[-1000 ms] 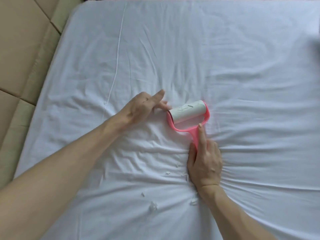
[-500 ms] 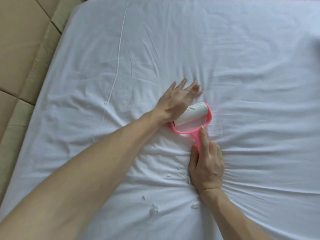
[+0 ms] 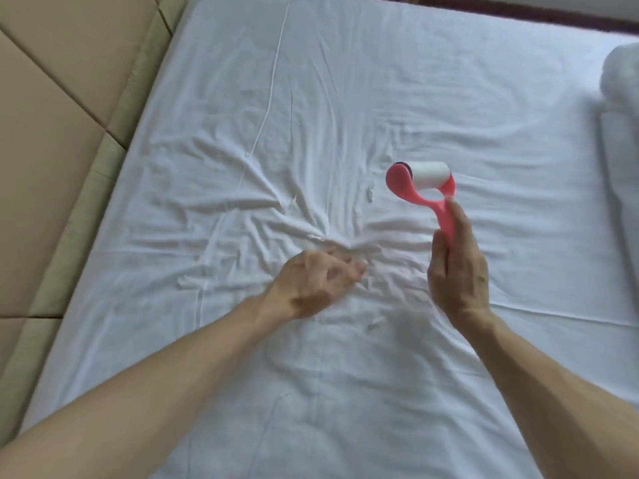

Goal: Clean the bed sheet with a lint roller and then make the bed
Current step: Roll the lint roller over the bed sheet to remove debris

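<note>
A wrinkled white bed sheet [image 3: 345, 98] covers the mattress. My right hand [image 3: 456, 271] grips the pink handle of the lint roller [image 3: 423, 183] and holds it lifted above the sheet, white roll pointing away from me. My left hand [image 3: 318, 280] hovers low over the creased middle of the sheet, left of the roller, fingers loosely curled and blurred; whether it holds anything is unclear. Small white bits of lint [image 3: 369, 194] lie scattered on the sheet around the creases.
A beige padded headboard [image 3: 62, 133] runs along the left side of the mattress. A white pillow or rolled duvet [image 3: 622, 108] lies at the right edge. A dark wooden strip [image 3: 518, 10] shows beyond the far edge.
My right hand lifted the roller off the sheet and tilted it up. My left hand left the roll and drew back toward me. The view shifted, showing the bedding at right.
</note>
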Demonstrator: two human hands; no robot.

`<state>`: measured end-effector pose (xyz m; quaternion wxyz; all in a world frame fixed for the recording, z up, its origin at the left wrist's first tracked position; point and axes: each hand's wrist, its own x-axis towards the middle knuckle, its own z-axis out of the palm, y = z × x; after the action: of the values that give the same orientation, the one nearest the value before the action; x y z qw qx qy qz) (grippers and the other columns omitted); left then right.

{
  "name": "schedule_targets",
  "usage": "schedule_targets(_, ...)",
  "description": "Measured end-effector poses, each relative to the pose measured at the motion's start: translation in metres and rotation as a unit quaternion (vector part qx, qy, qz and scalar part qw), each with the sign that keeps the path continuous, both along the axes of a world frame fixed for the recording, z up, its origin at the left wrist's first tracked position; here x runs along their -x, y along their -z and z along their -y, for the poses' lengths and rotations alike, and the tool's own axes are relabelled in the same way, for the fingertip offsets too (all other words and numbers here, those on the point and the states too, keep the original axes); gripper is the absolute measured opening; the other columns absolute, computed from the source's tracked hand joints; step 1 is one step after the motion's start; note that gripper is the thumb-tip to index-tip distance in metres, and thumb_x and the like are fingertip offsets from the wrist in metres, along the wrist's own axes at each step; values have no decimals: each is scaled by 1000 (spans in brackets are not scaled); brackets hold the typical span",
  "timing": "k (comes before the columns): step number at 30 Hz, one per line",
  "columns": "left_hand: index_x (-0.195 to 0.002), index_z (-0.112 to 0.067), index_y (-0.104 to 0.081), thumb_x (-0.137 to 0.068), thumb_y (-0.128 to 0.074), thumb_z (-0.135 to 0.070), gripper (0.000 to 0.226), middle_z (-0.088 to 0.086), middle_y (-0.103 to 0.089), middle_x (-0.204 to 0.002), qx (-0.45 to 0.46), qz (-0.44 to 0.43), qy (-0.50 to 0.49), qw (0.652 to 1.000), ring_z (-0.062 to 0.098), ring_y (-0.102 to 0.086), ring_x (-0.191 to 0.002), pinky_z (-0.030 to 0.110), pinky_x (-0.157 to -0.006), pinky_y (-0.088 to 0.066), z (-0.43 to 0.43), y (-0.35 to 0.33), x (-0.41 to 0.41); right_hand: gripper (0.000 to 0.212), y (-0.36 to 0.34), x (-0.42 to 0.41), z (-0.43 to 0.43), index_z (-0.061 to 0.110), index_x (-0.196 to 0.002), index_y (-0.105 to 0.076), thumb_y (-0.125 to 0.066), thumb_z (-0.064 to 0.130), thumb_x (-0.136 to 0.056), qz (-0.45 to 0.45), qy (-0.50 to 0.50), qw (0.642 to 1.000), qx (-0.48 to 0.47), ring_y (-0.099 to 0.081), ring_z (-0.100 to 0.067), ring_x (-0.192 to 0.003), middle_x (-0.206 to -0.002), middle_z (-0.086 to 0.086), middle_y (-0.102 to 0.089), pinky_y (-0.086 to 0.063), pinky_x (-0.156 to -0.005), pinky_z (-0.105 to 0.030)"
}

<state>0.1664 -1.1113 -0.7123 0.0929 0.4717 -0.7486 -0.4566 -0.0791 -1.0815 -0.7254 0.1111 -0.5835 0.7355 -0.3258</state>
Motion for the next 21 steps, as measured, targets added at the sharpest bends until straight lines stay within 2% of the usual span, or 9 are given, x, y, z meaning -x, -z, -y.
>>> schedule_targets(3,-99,-20,-81,-95,-42,-58,55,-9,-75,-116,66,-94,-7,993,-16,-56,-116,17,-107,-41,-19,-25,-32,53,-21,12,-4,27,-153,-34,-45,18,-102,-74,-71,993,-67,-60,-36,-109,-137,-7,-59,-44,-74,-39)
schedule_targets(6,-105,-16,-78,-100,-35,-51,56,2,-75,-118,241,-39,-205,948,13,-65,-118,33,-101,-47,23,-23,-62,49,-26,-2,-1,29,-148,-39,-49,21,-101,-141,-123,975,-118,-62,-40,-95,-119,-13,-63,-45,-66,-42)
schedule_targets(8,-125,-14,-69,-101,-22,-56,67,14,-56,-146,218,86,-228,945,24,-44,-142,39,-117,-31,62,-8,-68,46,-28,-21,-2,30,-147,-39,-48,23,-102,-151,-126,973,-120,-62,-42,-91,-112,-14,-62,-45,-65,-43)
schedule_targets(11,-156,-20,-36,-90,-1,-70,90,15,-21,-167,126,209,-70,967,29,-12,-156,43,-124,-6,59,22,-49,46,-27,-41,-2,34,-147,-35,-43,22,-103,-115,-66,987,-95,-59,-38,-95,-115,-10,-61,-38,-67,-38)
schedule_targets(13,-161,-21,-27,-93,-12,-72,86,6,-16,-170,122,147,45,981,19,-7,-157,29,-124,2,11,31,-25,46,-28,-42,0,33,-148,-34,-41,22,-104,-71,-16,994,-79,-57,-36,-98,-119,-9,-62,-34,-70,-37)
schedule_targets(15,-147,-26,-54,-100,-30,-64,65,-3,-39,-161,80,28,106,991,9,-28,-150,21,-124,-11,-35,28,-9,44,-25,-36,0,30,-147,-35,-39,22,-104,-38,18,996,-73,-57,-37,-101,-120,-10,-62,-32,-72,-36)
schedule_targets(16,-128,-26,-70,-100,-35,-63,58,-5,-57,-147,57,-19,106,993,7,-46,-139,27,-121,-29,-45,25,-3,44,-23,-31,0,29,-147,-36,-38,22,-104,-37,28,996,-76,-57,-37,-102,-121,-10,-62,-33,-72,-36)
schedule_targets(18,-93,-17,-78,-96,-38,-65,63,-1,-77,-105,92,-53,4,994,14,-69,-106,39,-93,-52,-35,15,5,44,-14,-24,1,29,-147,-35,-38,22,-104,-59,32,994,-85,-57,-38,-104,-122,-10,-62,-35,-72,-38)
schedule_targets(21,-88,-16,-77,-95,-38,-55,56,3,-76,-92,248,-28,-157,955,24,-67,-98,39,-90,-48,27,9,17,48,5,0,10,30,-151,-29,-38,24,-104,-82,41,992,-88,-55,-39,-101,-117,-14,-58,-39,-71,-41)
